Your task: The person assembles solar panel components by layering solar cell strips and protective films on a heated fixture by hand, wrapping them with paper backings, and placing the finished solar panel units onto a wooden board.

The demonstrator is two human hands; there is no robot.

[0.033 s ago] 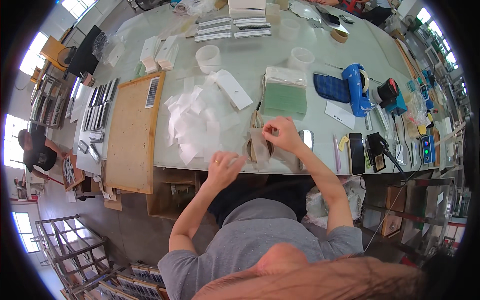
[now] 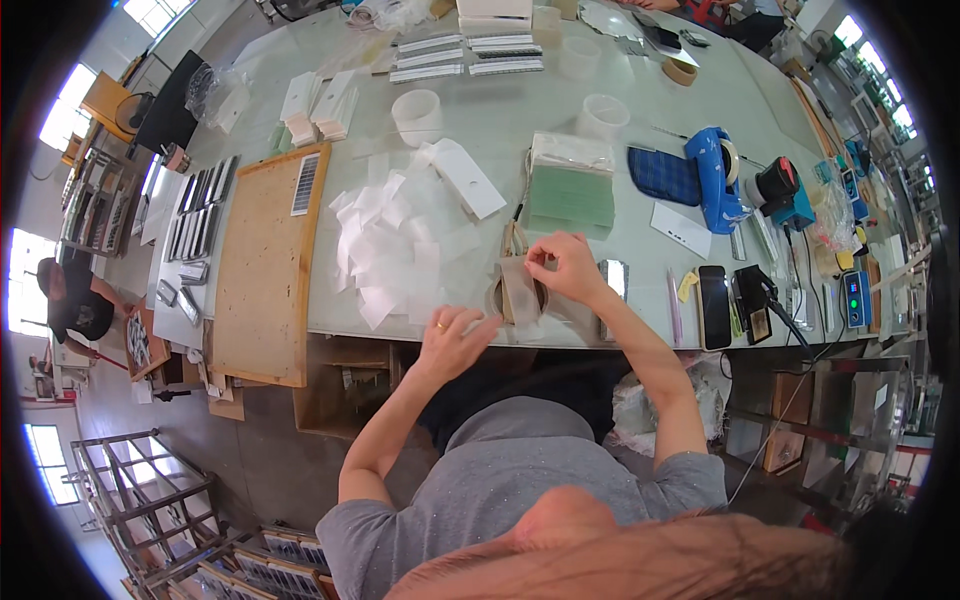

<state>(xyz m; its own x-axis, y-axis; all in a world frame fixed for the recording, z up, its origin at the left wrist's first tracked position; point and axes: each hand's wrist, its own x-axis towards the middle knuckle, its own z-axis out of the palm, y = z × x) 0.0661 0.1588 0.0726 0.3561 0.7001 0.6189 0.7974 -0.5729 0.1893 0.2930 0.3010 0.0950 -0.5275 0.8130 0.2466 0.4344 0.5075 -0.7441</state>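
My right hand (image 2: 564, 266) pinches the upper edge of a small translucent sheet (image 2: 519, 292) between thumb and fingertips. Beneath that sheet, at the table's near edge, a round brown-rimmed piece (image 2: 541, 297) shows in part; I cannot make out its kind. My left hand (image 2: 456, 342), a ring on one finger, hovers just left of the sheet, its fingers apart and holding nothing. A loose heap of white translucent slips (image 2: 385, 235) spreads to the left. Beyond the right hand lies a stack of green sheets (image 2: 570, 198) under clear film.
A wooden-framed board (image 2: 262, 270) lies left of the heap. White cards (image 2: 468, 178) and a plastic cup (image 2: 417, 117) sit farther back. Toward the right are a blue tape dispenser (image 2: 718, 180), a phone (image 2: 713, 308) and a small blue control box (image 2: 855, 298). Another person (image 2: 80, 300) works at far left.
My left hand has shifted slightly to the right, toward the sheet. My right hand keeps its pinch in about the same place.
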